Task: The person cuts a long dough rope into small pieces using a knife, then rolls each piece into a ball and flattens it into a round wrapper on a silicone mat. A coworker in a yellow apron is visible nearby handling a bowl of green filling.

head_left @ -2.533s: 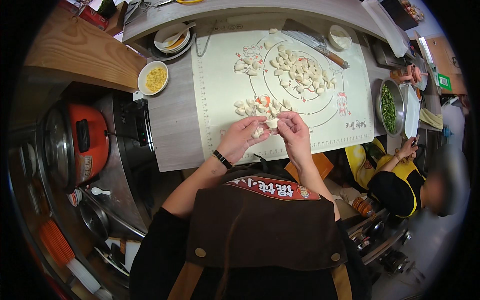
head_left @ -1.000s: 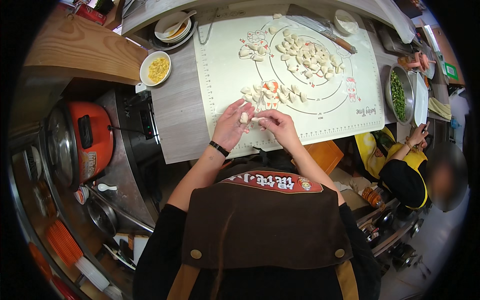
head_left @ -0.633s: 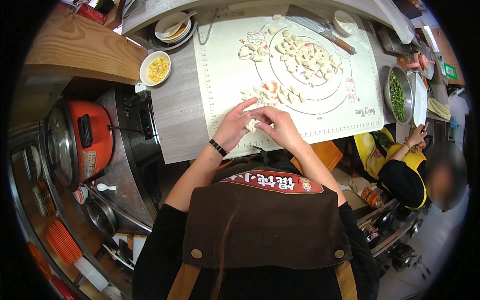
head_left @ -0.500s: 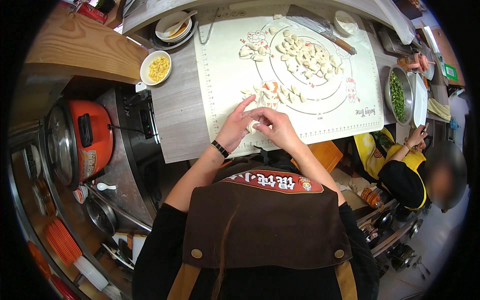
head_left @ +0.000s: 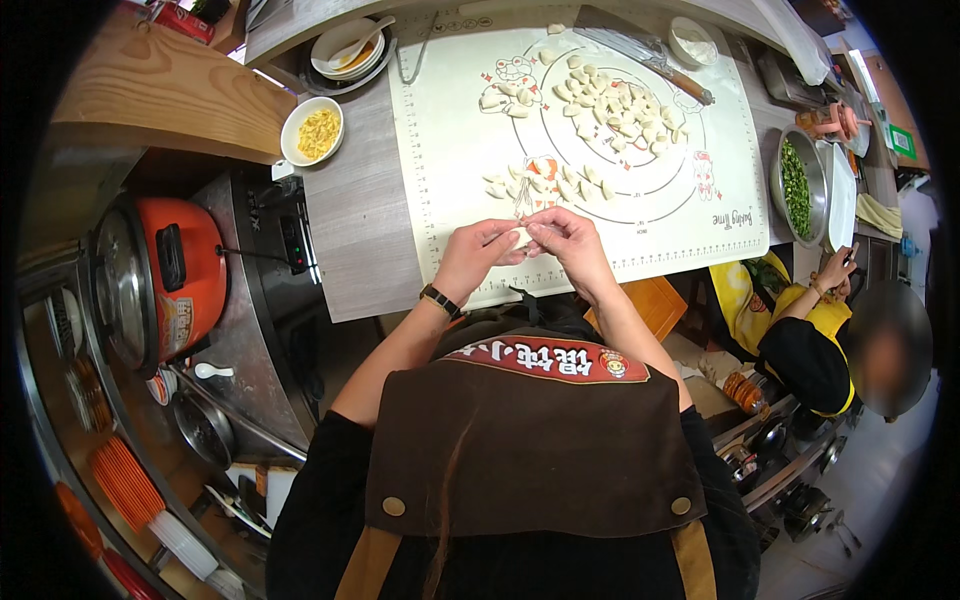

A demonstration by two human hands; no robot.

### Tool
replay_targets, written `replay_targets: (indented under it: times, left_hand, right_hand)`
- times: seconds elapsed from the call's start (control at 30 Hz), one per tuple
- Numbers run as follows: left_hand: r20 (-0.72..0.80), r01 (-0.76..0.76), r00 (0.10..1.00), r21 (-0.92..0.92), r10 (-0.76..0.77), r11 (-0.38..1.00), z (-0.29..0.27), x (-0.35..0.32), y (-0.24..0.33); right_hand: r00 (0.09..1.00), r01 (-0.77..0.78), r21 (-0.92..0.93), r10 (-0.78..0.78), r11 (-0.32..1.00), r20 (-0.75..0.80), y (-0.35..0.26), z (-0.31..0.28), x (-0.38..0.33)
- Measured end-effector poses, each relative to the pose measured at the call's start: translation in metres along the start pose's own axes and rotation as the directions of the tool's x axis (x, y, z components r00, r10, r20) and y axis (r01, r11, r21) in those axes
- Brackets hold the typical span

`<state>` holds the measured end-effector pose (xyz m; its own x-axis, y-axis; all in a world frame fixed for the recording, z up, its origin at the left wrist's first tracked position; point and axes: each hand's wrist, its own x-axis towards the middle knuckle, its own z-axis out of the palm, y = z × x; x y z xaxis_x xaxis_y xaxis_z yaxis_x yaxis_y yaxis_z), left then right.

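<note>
Dough piece (head_left: 521, 238) between left hand (head_left: 474, 252) and right hand (head_left: 573, 248), both pinched closed on it.

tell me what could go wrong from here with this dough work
The small dough piece pinched between the left hand and right hand might tear or slip. The knife lies on the mat near loose dough pieces, so a reach there could brush its blade. The white bowl sits by the counter's left edge, so a knock might tip it.
</note>
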<state>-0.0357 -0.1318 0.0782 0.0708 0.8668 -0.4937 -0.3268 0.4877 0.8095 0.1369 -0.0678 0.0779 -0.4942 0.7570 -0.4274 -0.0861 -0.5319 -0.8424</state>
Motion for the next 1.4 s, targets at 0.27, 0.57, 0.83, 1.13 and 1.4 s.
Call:
replay_targets:
  times: [0.27,0.57,0.83,1.13,1.4]
  left_hand:
    - [0.08,0.071,0.995,-0.089,-0.064,0.994,-0.002,0.002,-0.007]
    - [0.176,0.361,0.917,0.019,-0.359,0.932,-0.022,-0.002,-0.042]
    - [0.088,0.181,0.978,0.074,-0.187,0.981,-0.025,-0.017,-0.014]
    - [-0.026,-0.095,0.995,0.08,0.098,0.992,-0.013,-0.008,-0.008]
    - [0.066,-0.283,0.949,0.601,0.307,0.748,-0.002,0.002,-0.012]
  right_hand:
    - [0.966,0.256,-0.661,-0.21,0.706,0.15,-0.006,-0.001,-0.01]
    - [0.825,0.557,-0.774,-0.309,0.303,0.473,0.021,-0.011,-0.036]
    - [0.98,0.03,-0.767,-0.169,0.641,-0.102,0.058,-0.042,0.006]
    - [0.947,0.248,-0.694,-0.319,0.676,0.028,0.032,-0.016,0.003]
    - [0.996,0.089,-0.209,-0.082,0.974,0.038,0.023,-0.007,-0.001]
